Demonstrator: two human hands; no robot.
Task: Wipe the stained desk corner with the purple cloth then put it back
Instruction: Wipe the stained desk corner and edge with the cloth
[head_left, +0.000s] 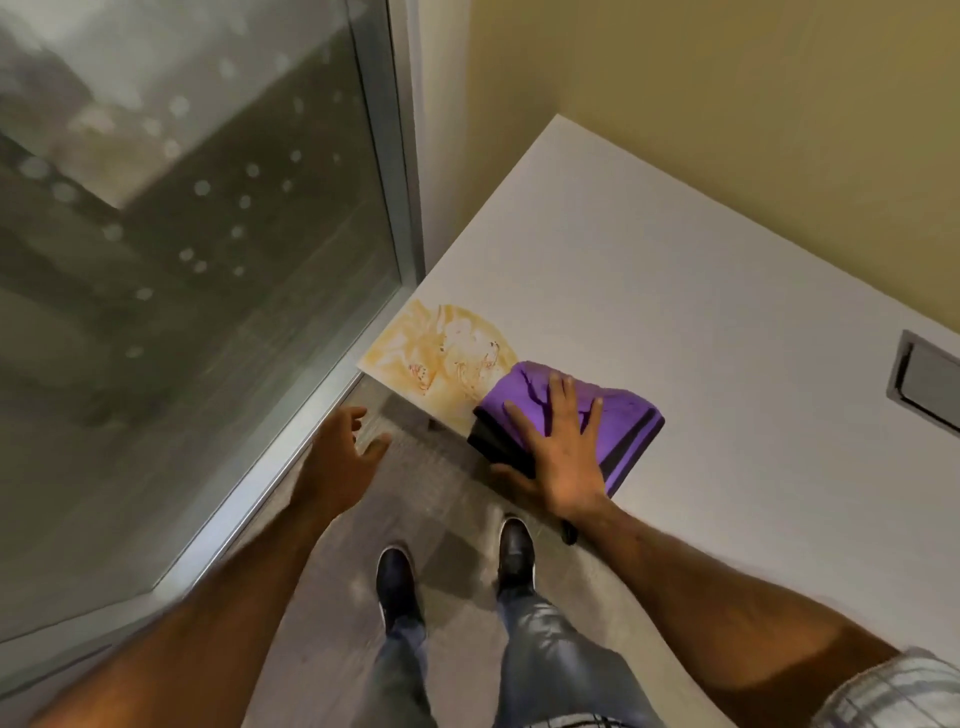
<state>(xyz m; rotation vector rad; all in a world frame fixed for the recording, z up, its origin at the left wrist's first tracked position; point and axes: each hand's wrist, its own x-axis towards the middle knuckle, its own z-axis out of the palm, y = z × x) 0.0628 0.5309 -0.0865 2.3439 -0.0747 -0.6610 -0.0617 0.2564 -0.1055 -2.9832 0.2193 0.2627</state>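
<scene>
Here the right hand (563, 457) lies flat, fingers (558, 397) spread, on the folded purple cloth (621, 421) just beside the yellow stain (441, 358) at the bench (675, 291) corner, the left hand (340, 457) open and empty; soft and light, it likely bunches, so press from above.

A plain yellowish-tan wall (727, 104) rises behind the white desk (675, 291), which runs along it and ends in a corner close to a tall glass panel (182, 234). The glass is hazy, dotted with pale round spots, and sits in a brushed metal frame (400, 156) that reaches down to the floor. A rectangular metal cable hatch (930, 382) is set into the desk's right side. Grey wood-grain flooring (322, 597) lies below. The light is soft and even.
</scene>
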